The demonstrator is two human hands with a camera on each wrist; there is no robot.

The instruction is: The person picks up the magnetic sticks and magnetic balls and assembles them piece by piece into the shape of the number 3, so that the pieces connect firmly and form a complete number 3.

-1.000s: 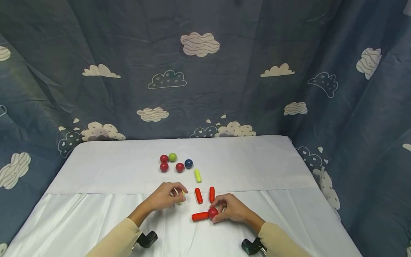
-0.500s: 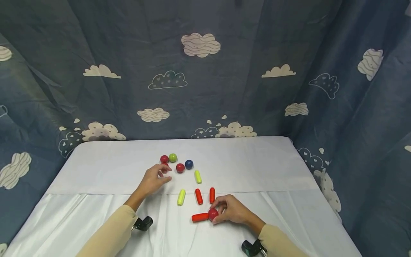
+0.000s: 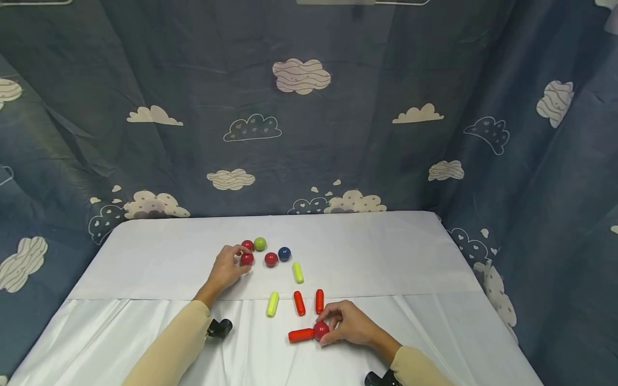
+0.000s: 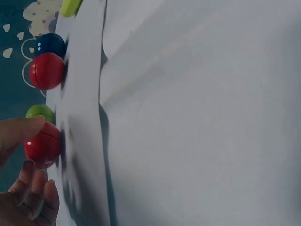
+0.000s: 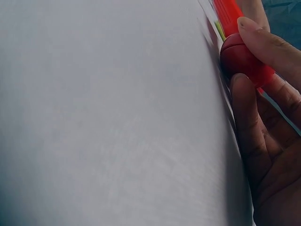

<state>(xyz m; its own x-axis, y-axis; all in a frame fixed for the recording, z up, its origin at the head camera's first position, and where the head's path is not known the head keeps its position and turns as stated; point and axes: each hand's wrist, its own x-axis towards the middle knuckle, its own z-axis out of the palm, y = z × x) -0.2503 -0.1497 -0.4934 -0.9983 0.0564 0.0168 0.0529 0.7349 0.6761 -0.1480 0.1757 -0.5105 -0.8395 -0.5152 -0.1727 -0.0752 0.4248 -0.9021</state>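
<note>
In the head view, my left hand [image 3: 226,269] reaches to the back group of balls, thumb and fingers on either side of a glossy red ball [image 3: 247,259]. The left wrist view has the thumb over this red ball [image 4: 43,145] and a fingertip at its lower side. Nearer the front, my right hand [image 3: 348,324] pinches another red ball [image 3: 321,330] between thumb and fingers. That ball meets the end of a red ridged stick [image 3: 301,335] lying sideways on the cloth. In the right wrist view, the fingers partly hide the held ball [image 5: 240,54].
Two red sticks [image 3: 299,303] [image 3: 319,301] lie behind the right hand's ball. Yellow-green sticks [image 3: 272,304] [image 3: 298,272] lie left of and behind them. A green ball [image 3: 259,244], a blue ball [image 3: 284,253] and more red balls [image 3: 271,259] sit farther back on the white cloth [image 3: 386,252].
My left hand has let go of a yellow-green stick, leaving it on the cloth, and moved back and left to a red ball. My right hand keeps its hold in place.
</note>
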